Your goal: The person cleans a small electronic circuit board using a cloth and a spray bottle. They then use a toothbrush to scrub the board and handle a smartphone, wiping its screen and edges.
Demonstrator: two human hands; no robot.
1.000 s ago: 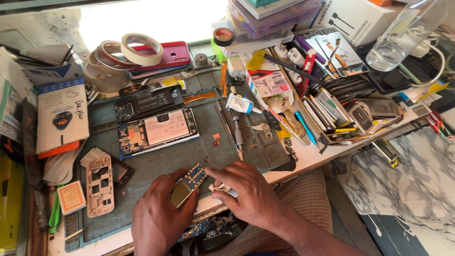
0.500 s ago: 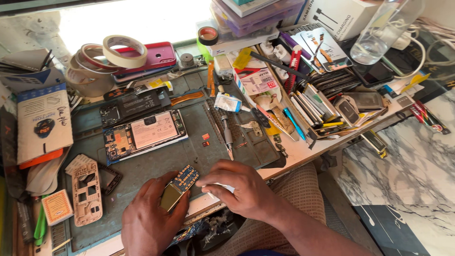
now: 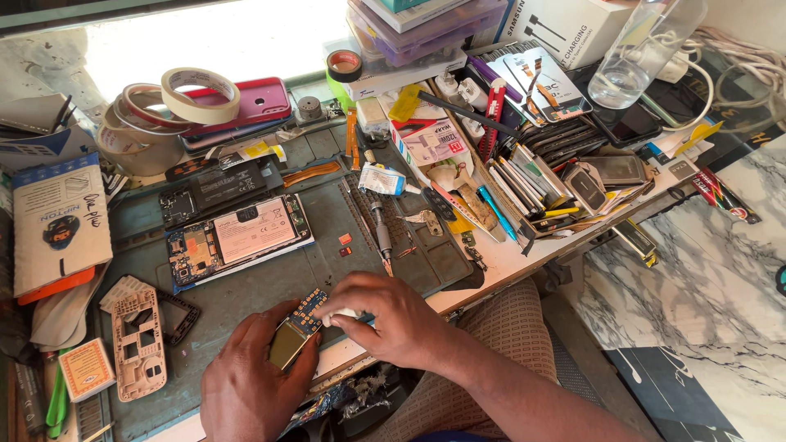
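Board: small blue circuit board with a gold metal shield [image 3: 296,327], near desk edge; light, stiff, fragile, best gripped by its edges.
Left hand [image 3: 246,385]: fingers pinching the board.
Right hand [image 3: 385,315]: fingers pressed together on a small white piece [image 3: 340,315].
Beyond: opened smartphone, white battery [image 3: 237,239], on the grey-green mat [image 3: 327,213].

circuit board [image 3: 299,323] between hands, opened phone [image 3: 237,240] behind, on mat [image 3: 327,213]

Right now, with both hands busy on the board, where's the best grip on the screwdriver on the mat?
Grip the screwdriver by its grey handle, from above. It lies flat on the mat, tip toward the right hand, with bare mat along both sides of the handle.
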